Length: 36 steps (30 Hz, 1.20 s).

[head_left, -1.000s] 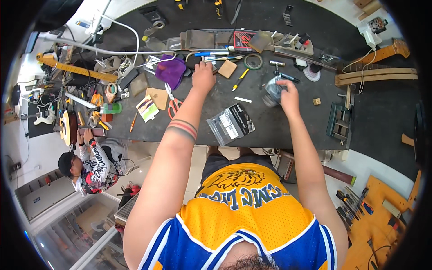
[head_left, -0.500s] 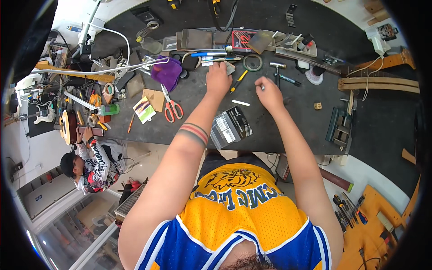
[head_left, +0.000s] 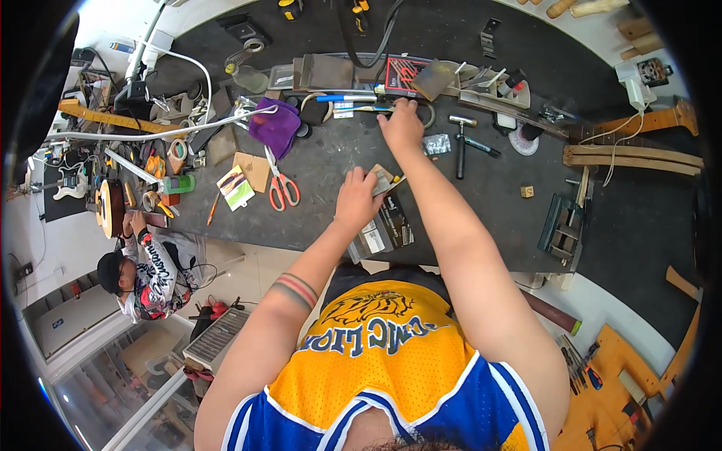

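My left hand (head_left: 358, 197) is closed on a small flat greyish piece (head_left: 382, 180), just beyond a black-and-clear package (head_left: 391, 225). The piece's exact kind is not clear. Farther away, my right hand (head_left: 403, 126) reaches over the end of a thin blue-handled tool (head_left: 367, 108), thumb and fingers apart. Part of a tape roll (head_left: 429, 115) shows beside it. Just right of that wrist lies a small silvery packet (head_left: 436, 144). A hammer (head_left: 461, 146) and a dark marker (head_left: 479, 145) lie farther right.
Red-handled scissors (head_left: 283, 192), a purple cloth (head_left: 274, 129) and a colourful card (head_left: 237, 187) lie to the left. A small wooden block (head_left: 527, 192) and a vise-like metal tool (head_left: 560, 214) are on the right. At far left, another person (head_left: 154, 267) handles a guitar (head_left: 111, 208).
My left hand has come nearer to me with the greyish piece. My right hand has moved away and left, toward the tape roll. The silvery packet now shows on the bench.
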Motion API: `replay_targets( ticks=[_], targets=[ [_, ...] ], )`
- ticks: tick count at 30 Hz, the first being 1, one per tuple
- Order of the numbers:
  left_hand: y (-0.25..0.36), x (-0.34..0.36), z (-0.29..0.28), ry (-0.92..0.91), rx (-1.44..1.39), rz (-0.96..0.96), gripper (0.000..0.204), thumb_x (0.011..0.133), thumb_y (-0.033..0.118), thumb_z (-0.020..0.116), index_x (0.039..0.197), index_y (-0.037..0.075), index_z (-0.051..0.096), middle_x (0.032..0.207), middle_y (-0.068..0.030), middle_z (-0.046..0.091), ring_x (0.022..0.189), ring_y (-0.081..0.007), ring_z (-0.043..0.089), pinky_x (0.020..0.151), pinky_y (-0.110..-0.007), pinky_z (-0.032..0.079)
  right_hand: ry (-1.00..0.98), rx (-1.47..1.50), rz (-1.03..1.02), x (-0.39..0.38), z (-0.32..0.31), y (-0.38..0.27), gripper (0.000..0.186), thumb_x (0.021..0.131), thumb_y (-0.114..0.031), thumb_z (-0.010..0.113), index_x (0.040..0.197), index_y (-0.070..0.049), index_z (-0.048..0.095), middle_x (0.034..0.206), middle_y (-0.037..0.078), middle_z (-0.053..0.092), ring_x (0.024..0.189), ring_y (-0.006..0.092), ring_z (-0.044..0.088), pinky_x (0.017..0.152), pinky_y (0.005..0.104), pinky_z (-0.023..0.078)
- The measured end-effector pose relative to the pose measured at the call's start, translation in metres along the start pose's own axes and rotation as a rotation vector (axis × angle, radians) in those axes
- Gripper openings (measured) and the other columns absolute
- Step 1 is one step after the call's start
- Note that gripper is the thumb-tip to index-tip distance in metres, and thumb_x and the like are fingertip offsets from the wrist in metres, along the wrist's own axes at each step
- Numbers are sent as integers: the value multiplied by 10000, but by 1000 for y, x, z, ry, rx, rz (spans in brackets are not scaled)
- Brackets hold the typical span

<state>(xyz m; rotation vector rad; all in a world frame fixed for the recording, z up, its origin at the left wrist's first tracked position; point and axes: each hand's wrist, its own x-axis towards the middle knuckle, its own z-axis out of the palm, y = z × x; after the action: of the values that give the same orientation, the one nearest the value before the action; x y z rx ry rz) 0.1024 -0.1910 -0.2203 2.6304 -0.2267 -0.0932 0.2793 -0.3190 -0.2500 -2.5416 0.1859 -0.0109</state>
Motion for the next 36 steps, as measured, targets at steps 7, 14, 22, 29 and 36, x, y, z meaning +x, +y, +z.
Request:
replay_targets(
  ticks=[7,14,22,29,36],
  targets=[
    [-4,-6,-1,2,-22,-7,366,836,181,873,1054,49,610,1232,-137,592,1152,-374,598,937,-494,534,-152,-55,68,-18,-27,21,575,844,-400,846,1265,-49,672,1303,191,646,1163,418,720,973,529,594],
    [-4,-1,-13,-74,-6,-54,366,905,367,805,1079,72,676,1183,-115,605,1145,-349,602,934,-507,481,-183,105,164,-20,-86,55,633,894,-517,815,1275,-44,637,1211,229,743,1145,415,739,933,496,592],
    [8,34,-24,48,-84,-75,309,921,281,796,1064,58,636,1138,-134,621,1125,-369,610,962,-493,496,-73,173,331,99,-82,61,753,902,-653,744,1096,74,745,1114,313,763,1091,452,743,979,482,560],
    [-23,119,-59,483,-335,-69,354,889,114,787,1184,-8,634,1167,-202,641,1127,-389,638,994,-464,520,292,273,220,75,-117,101,646,937,-561,794,1084,63,719,981,201,767,908,327,730,864,432,562],
    [-135,219,-113,463,-26,-509,958,845,442,872,1542,-39,426,1449,-312,612,1359,-477,570,1151,-494,474,-141,525,315,-62,-166,64,559,1015,-448,782,1190,65,644,1059,111,730,877,157,681,764,345,552]
  ],
)
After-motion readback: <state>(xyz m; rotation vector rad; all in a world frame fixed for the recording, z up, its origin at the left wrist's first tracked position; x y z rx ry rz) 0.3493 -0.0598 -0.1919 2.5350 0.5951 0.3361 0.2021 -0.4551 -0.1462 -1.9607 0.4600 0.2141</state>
